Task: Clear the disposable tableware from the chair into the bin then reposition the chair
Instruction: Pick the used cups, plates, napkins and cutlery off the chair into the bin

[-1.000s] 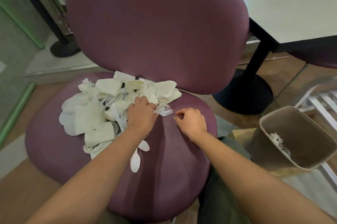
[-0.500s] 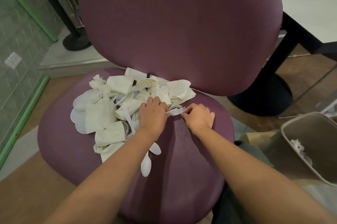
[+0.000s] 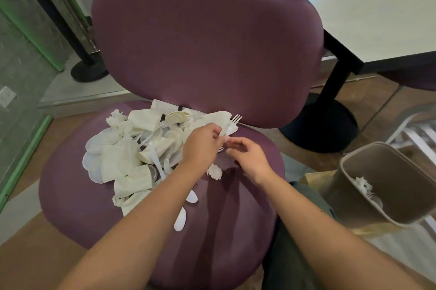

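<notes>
A purple chair (image 3: 236, 230) fills the middle of the view. A heap of white disposable tableware (image 3: 132, 148) covers the seat's back left: crushed paper cups, plates, forks and spoons. My left hand (image 3: 200, 146) is raised above the seat and grips a white plastic fork (image 3: 232, 123) with its tines pointing up and right. A crumpled white scrap (image 3: 214, 171) hangs below that hand. My right hand (image 3: 247, 157) hovers just beside it with curled fingers touching the fork's lower end. A brown bin (image 3: 387, 181) leans at the right with white waste inside.
A white table (image 3: 377, 18) on a black pedestal base (image 3: 325, 124) stands behind the chair to the right. Another black post base (image 3: 87, 70) is at the back left. White spoons (image 3: 181, 216) lie on the seat's front. White slats (image 3: 417, 134) show beyond the bin.
Both hands have lifted off the seat. My left hand now holds the fork that lay between the hands, and a crumpled scrap came up with it.
</notes>
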A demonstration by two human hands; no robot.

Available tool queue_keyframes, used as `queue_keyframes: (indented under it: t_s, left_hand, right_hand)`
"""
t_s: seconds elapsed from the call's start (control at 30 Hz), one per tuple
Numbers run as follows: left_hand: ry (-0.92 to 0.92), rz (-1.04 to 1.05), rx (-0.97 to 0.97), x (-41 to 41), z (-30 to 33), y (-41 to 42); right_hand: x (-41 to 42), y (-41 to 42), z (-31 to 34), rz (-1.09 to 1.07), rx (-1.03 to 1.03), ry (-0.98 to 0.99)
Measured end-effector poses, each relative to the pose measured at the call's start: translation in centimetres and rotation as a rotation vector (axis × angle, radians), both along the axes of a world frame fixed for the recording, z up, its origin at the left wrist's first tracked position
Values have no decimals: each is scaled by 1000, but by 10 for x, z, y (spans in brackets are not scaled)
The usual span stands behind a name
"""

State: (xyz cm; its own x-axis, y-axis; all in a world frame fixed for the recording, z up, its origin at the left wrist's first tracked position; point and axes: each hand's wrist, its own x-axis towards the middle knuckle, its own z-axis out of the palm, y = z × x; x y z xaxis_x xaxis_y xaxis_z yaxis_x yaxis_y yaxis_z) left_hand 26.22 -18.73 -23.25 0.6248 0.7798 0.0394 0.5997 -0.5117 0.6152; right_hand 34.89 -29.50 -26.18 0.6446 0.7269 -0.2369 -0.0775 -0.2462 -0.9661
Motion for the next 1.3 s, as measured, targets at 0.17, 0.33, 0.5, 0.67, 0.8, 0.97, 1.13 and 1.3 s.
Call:
queue_keyframes:
  t_s: [0.17, 0.33, 0.5, 0.67, 0.8, 0.97, 1.13, 1.3]
  left_hand:
    - [-211, -32, -277, 32, 22, -27]
    - [-324, -94, -501, 61, 27, -61]
    - [-296, -204, -725, 98, 18, -107]
    - [-265, -325, -941, 130, 13, -156]
    - [-196, -288, -992, 161, 12, -191]
    - [-110, -280, -890, 204, -7, -229]
    - [-30, -245, -747, 246, -31, -249]
    - [61, -188, -722, 273, -55, -270]
  right_hand:
    - [13, -30, 16, -87, 97, -5]
    - [36, -65, 28, -196, 100, 61]
    - [69, -115, 30, -350, 73, 41]
    - [102, -163, 27, -459, 37, 42]
    - [123, -203, 24, -499, 33, 45]
    - [149, -244, 9, -571, -48, 74]
    - [179, -275, -15, -706, -291, -47]
    - [202, -292, -36, -626, -608, -151]
